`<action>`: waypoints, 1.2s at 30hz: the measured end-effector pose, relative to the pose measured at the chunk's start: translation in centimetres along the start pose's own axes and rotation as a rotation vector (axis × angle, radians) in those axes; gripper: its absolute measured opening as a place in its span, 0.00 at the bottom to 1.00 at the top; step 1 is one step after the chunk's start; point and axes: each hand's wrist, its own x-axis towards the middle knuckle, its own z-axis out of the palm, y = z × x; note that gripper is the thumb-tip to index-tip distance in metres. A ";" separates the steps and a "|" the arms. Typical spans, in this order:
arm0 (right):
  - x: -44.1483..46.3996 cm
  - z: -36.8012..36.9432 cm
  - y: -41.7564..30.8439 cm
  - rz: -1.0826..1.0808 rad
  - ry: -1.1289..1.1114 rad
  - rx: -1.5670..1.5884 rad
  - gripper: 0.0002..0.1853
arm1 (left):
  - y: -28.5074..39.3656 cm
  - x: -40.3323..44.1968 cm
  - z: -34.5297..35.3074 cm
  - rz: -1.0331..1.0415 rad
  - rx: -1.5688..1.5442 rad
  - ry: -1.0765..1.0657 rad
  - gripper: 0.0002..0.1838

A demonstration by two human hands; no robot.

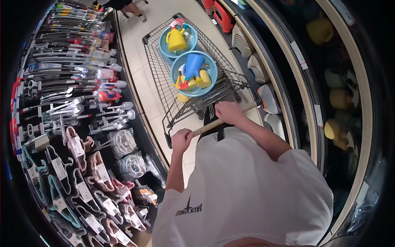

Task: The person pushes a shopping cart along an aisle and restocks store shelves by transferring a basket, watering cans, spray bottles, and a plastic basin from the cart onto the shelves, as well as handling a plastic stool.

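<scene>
My left hand [181, 140] is closed around the left part of the shopping cart's handle [212, 124]. Farther right on that bar, my right hand [230, 113] grips it too. Ahead of both hands stands the wire shopping cart [164, 92]. Two light-blue basins sit in it, one behind the other. In the nearer basin [211, 85] lie a blue watering can [193, 65] and several yellow items, with a red and yellow piece among them. The farther basin [162, 46] holds a yellow watering can [176, 40], a red spray top and something clear.
Hanging goods and packs of clothes hangers [84, 191] fill the rack on the left. Shelves [306, 136] run along the right, close to the cart, with stacked bowl-like items [269, 99]. At the aisle's far end a person's leg [133, 9] shows.
</scene>
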 end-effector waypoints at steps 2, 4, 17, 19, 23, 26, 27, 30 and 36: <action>-1.1 0.2 -1.3 0.012 -0.011 -0.005 0.10 | -1.5 -0.6 1.3 -0.089 -0.346 0.200 0.13; -2.1 0.2 -1.4 0.012 -0.037 0.007 0.10 | -0.6 1.2 -0.1 -0.030 -0.254 0.235 0.08; -0.7 0.7 0.7 0.085 -0.246 0.025 0.11 | -10.5 29.3 8.3 -0.285 0.031 -0.060 0.44; 1.2 0.1 1.2 0.045 -0.220 0.007 0.11 | -10.1 31.2 8.6 -0.285 0.141 -0.074 0.40; 5.9 -1.2 0.6 0.137 -0.248 -0.018 0.12 | -11.3 34.6 8.1 -0.270 0.187 0.147 0.25; 8.3 -2.1 0.0 0.151 -0.267 -0.052 0.12 | -11.3 35.4 6.7 -0.123 0.331 0.236 0.21; 9.0 -2.3 -0.1 0.151 -0.273 -0.049 0.12 | -11.1 35.6 6.3 -0.127 0.331 0.231 0.21; 10.9 -2.5 0.3 0.179 -0.273 -0.011 0.12 | -9.5 36.7 4.5 -0.072 0.224 0.301 0.24; 13.0 -2.6 0.1 0.179 -0.216 -0.001 0.11 | -8.8 39.1 0.6 0.004 0.035 0.351 0.17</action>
